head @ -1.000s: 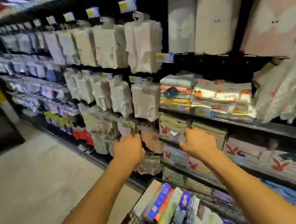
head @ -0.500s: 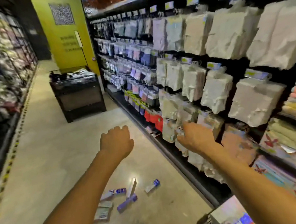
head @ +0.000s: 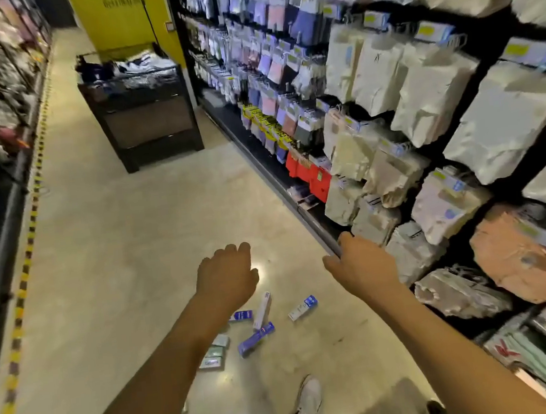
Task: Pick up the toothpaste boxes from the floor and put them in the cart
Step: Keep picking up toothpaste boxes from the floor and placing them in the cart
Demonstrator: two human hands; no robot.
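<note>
The toothpaste boxes (head: 256,338) were seen scattered on the floor (head: 136,253) just beyond the left hand (head: 226,276), which was loosely uncurled and empty, as was the right hand (head: 360,266). They were judged light, stiff cartons, best pinched across the long sides. Since half a second earlier, the cart had been lost from view.

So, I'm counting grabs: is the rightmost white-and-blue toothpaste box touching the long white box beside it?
Apart. The head view shows bare floor between the rightmost white-and-blue toothpaste box and the long white box.
</note>
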